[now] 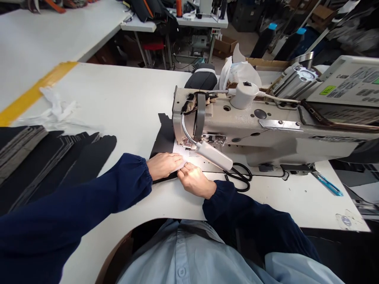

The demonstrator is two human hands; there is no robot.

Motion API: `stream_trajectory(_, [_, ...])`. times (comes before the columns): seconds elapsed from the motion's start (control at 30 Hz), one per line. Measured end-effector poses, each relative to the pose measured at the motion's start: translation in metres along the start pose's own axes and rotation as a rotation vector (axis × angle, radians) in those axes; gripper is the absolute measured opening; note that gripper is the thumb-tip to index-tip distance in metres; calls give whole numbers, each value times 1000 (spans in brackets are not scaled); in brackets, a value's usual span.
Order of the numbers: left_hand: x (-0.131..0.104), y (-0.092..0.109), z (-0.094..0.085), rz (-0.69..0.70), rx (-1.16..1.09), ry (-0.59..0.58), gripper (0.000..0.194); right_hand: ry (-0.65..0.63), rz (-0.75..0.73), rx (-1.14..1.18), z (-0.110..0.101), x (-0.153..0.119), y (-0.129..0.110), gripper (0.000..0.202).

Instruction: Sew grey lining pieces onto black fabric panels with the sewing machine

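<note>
Under the head of the sewing machine (213,114) lies a black fabric piece (162,138) with a white mesh strip (179,151) on it. My left hand (165,165) rests flat on the black piece and the edge of the mesh, fingers extended towards the needle area. Close beside it, my right hand (195,180) has its fingers curled and pinched on the near edge of the white mesh strip. A small lamp (214,155) on a bendy neck shines on the spot. The needle itself is too small to make out.
Stacked black fabric pieces (85,156) lie at the left, with white scraps (59,106) behind them. Black-handled scissors (241,177) sit right of my right hand. A blue cutter (328,184) lies near the table's right end. Another worktable (201,20) stands behind.
</note>
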State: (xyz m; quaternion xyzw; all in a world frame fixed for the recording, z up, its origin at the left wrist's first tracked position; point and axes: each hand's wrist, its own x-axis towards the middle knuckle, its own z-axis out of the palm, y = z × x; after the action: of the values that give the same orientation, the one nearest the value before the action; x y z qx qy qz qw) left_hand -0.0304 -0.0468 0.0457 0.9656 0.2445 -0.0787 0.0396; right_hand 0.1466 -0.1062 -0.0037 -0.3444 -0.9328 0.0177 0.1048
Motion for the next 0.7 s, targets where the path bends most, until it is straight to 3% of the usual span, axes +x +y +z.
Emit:
stream_trajectory(0.3, [15,3,-3,-57,159,79,28,-8,-28,-55,-6,3,-13,23])
stream_trajectory(0.47, [24,6,-6,-93,185,39,19,-4,-31,-123,-6,4,-13,25])
stream_trajectory(0.7, [23,-3,7,7,136,105,18,26,-50,-134,-1,3,-18,30])
